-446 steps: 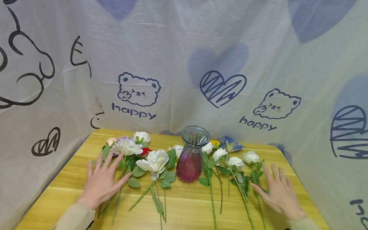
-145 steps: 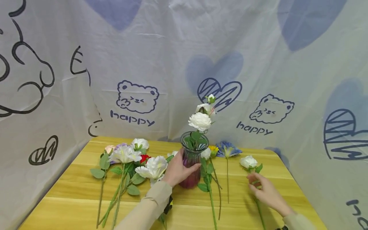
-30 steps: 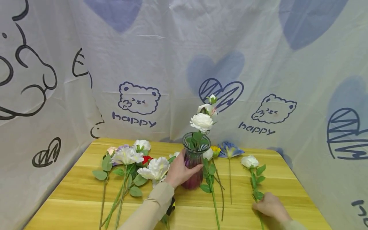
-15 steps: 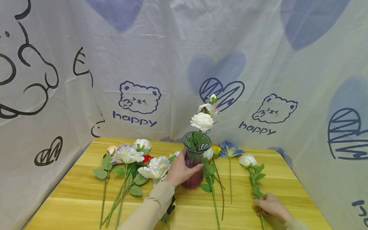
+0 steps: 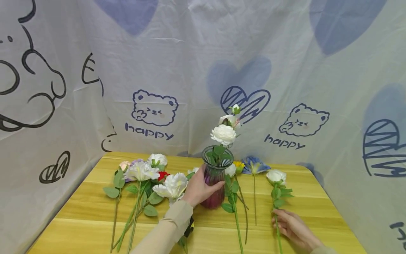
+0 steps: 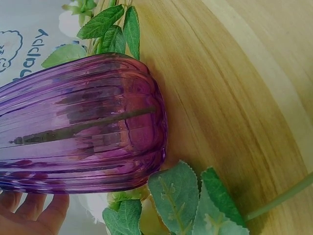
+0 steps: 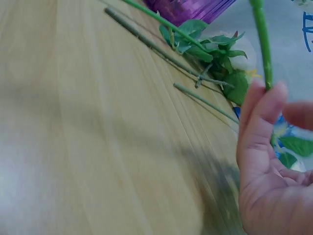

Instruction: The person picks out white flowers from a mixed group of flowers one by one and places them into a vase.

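In the head view my left hand (image 5: 200, 188) grips the ribbed glass vase (image 5: 213, 192), clear at the rim and purple below. White flowers (image 5: 223, 134) stand upright in it, and the left wrist view shows a dark stem (image 6: 73, 131) inside the purple glass (image 6: 98, 166). My right hand (image 5: 295, 225) pinches the green stem of a white rose (image 5: 276, 176) at the right of the table. In the right wrist view that stem (image 7: 264, 44) runs into the fingertips of the right hand (image 7: 266, 161), the thumb close beside them.
Left of the vase lie large white flowers (image 5: 172, 187), a red flower (image 5: 162, 175) and leafy stems (image 5: 134, 218). On its right are a blue flower (image 5: 254, 165), a yellow flower (image 5: 238, 166) and a white flower (image 5: 231, 170). A printed curtain (image 5: 196, 70) surrounds the wooden table (image 5: 209, 233).
At first both hands were spread over the table and the vase held nothing. White flowers came to stand in it. Lately the right hand has taken the white rose's stem and shifted it.
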Tool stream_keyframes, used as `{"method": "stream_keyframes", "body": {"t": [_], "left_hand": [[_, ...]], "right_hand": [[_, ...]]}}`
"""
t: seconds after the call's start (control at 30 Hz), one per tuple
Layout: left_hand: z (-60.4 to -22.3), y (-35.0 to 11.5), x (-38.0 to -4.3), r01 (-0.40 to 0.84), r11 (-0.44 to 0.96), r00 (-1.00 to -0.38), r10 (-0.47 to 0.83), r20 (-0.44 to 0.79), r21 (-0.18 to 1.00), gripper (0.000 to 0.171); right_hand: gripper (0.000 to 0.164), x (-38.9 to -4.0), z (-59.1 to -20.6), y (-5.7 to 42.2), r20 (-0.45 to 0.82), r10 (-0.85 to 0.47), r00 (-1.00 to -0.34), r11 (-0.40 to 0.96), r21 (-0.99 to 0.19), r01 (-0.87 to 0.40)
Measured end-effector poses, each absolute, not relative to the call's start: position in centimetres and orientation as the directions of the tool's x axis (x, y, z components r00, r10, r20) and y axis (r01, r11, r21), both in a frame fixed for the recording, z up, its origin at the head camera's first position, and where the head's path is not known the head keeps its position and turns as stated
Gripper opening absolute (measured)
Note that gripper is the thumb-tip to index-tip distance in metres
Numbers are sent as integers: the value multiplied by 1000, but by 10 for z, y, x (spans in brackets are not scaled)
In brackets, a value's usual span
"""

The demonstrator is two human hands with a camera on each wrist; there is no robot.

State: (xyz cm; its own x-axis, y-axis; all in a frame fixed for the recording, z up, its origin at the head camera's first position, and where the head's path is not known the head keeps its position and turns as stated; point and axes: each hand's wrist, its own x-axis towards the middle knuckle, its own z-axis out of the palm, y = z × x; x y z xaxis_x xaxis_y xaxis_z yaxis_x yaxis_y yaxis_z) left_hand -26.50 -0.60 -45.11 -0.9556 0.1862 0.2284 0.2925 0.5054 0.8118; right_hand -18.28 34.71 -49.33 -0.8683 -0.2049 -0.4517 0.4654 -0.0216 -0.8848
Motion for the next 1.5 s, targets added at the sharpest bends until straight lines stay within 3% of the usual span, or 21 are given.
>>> {"method": "stream_keyframes", "body": {"t": [0.2,0.37,0.67,0.93,1.13,1.3,1.5], "left_hand": [[-450,-5,-264,294,506,-955,191,227,811,83],[-450,-5,-266,305,505,-952,190,240,807,83],[-450,-5,-266,310,502,-950,194,244,807,83],[-450,-5,-265,303,506,-952,193,236,808,83],[-450,-5,-265,305,505,-952,195,238,807,83],[-450,-5,-264,295,504,-955,189,230,812,83],[-452,-6,-264,292,506,-956,187,227,812,84]], "right_hand": [[20,-183,-495,343,-435,-160,-886,-64,-891,449],[20,-183,-490,334,-396,-50,-917,-41,-916,398],[34,-184,-471,314,-234,152,-960,175,-950,259],[41,-189,-447,300,29,167,-986,326,-945,28],[32,-193,-426,287,276,148,-950,413,-890,-195],[28,-199,-404,272,415,150,-897,494,-818,-296],[21,-210,-377,249,520,163,-839,425,-804,-416]]}}
